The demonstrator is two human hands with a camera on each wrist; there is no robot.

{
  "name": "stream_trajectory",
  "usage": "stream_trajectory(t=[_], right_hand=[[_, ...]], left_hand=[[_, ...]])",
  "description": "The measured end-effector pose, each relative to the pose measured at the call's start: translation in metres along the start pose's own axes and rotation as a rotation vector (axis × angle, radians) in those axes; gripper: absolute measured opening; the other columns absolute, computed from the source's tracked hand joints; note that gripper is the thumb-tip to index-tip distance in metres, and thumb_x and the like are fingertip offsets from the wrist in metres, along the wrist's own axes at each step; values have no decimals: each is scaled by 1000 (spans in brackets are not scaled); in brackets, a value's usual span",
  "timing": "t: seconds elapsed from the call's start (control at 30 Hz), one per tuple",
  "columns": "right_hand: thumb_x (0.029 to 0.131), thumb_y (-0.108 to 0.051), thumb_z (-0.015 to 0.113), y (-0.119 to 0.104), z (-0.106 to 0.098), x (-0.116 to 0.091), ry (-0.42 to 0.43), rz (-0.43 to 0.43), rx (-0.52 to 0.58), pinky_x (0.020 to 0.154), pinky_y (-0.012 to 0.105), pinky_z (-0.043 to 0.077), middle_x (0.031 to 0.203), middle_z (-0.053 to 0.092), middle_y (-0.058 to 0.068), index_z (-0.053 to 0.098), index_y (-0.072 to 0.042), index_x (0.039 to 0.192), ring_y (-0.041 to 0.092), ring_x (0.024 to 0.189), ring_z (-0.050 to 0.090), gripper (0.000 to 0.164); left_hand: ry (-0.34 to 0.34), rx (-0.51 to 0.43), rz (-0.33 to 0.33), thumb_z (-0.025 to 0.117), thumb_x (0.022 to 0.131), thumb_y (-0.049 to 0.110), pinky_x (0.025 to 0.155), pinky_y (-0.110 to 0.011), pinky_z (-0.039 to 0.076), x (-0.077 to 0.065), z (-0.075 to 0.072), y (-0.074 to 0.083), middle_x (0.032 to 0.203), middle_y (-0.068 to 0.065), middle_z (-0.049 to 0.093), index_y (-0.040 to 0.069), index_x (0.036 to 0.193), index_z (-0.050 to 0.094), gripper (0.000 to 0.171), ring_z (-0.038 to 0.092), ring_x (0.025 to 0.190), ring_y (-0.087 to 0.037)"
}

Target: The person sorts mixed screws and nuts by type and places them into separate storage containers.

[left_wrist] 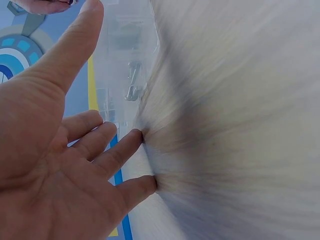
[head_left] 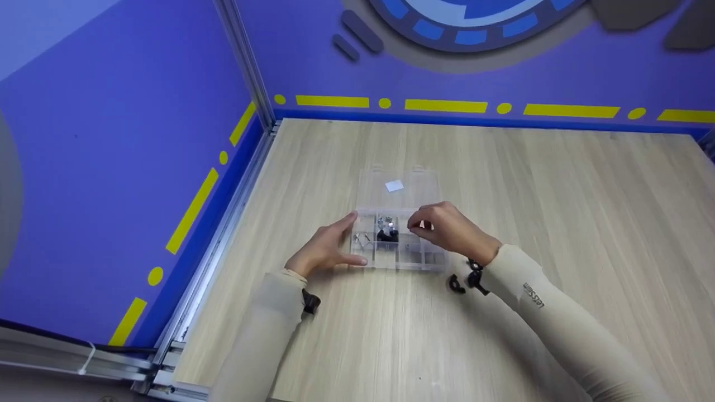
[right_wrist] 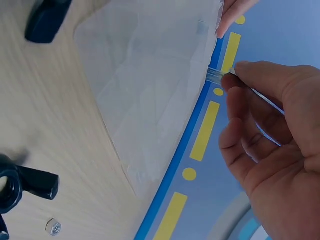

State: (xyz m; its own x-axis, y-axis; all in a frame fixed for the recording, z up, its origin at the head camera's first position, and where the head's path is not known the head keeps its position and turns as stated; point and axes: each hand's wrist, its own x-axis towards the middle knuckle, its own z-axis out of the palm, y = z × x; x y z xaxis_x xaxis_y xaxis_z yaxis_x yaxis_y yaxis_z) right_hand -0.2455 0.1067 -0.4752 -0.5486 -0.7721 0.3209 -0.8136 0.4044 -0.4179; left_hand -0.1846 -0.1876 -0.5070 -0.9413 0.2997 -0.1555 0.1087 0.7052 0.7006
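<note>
Clear compartment box [head_left: 410,257] lies open beneath the right hand [head_left: 447,226], which pinches a small shiny piece [right_wrist: 232,72]; the left hand [head_left: 327,245], spread wide, touches its left side. Inside sit silver screws [head_left: 367,238] and black pieces [head_left: 387,237]. Outward, on the wooden table [head_left: 536,184], loose black fittings [head_left: 455,285] lie near the right wrist.

The compartment box [head_left: 403,268] lay on the worktop [head_left: 558,184], its lid [head_left: 370,187] behind it, fasteners [head_left: 367,239] in a left compartment. The left hand [head_left: 325,244] was at its left side, the right hand [head_left: 455,228] above its right part; loose parts [head_left: 475,280] lay near its front right corner.
</note>
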Motion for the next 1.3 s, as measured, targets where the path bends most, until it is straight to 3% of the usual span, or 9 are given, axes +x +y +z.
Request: stream_trajectory(t=[0.2, 0.37, 0.57, 0.7, 0.87, 1.07, 1.3], right_hand=[[93, 2, 72, 1, 3, -3, -96, 28, 11, 72, 36, 62, 100, 78, 8, 80, -2, 101, 17, 84, 73, 12], [96, -1, 69, -1, 4, -3, -173, 63, 20, 69, 34, 60, 104, 78, 10, 80, -1, 105, 14, 71, 69, 15], [101, -9, 65, -3, 7, -3, -271, 72, 19, 79, 40, 62, 103, 78, 12, 79, 1, 109, 17, 83, 73, 19], [105, -18, 61, -3, 9, -2, -339, 108, 15, 81, 41, 61, 100, 78, 8, 79, -1, 110, 12, 76, 68, 25], [106, -22, 60, -3, 11, -1, -343, 110, 5, 83, 42, 58, 95, 78, 4, 80, -3, 106, 13, 76, 65, 28], [105, -21, 61, -2, 12, -1, -341, 92, -27, 100, 51, 49, 106, 77, 9, 79, -3, 107, 27, 101, 71, 26], [106, -20, 59, -1, 10, -1, -342, 112, 21, 95, 48, 56, 107, 76, 12, 78, -1, 109, 29, 101, 71, 27]], left_hand=[[-7, -4, -4, 91, 78, 36, 127, -37, 18, -1, 1, 1, 170, -4, 19, 13, 165, 22, 113, 21, 155, -25], [-5, -7, -5, 90, 78, 36, 126, -38, 19, 0, 0, 0, 170, -4, 20, 13, 165, 22, 113, 21, 155, -24], [-7, -7, -4, 91, 78, 36, 126, -40, 21, 0, 1, -1, 169, -7, 21, 13, 165, 22, 113, 23, 155, -27], [-13, -6, -14, 91, 78, 37, 126, -40, 21, 1, 3, -2, 170, -6, 21, 14, 165, 22, 113, 22, 155, -26], [-1, 2, -17, 91, 77, 37, 126, -39, 20, 2, 2, -2, 169, -7, 22, 14, 165, 23, 114, 23, 154, -27], [2, 8, -3, 91, 76, 37, 126, -39, 20, 2, 1, -1, 169, -8, 22, 13, 165, 23, 114, 24, 154, -28], [9, 17, 10, 91, 77, 37, 126, -39, 21, 2, 0, -2, 169, -8, 23, 12, 164, 24, 113, 25, 154, -28]])
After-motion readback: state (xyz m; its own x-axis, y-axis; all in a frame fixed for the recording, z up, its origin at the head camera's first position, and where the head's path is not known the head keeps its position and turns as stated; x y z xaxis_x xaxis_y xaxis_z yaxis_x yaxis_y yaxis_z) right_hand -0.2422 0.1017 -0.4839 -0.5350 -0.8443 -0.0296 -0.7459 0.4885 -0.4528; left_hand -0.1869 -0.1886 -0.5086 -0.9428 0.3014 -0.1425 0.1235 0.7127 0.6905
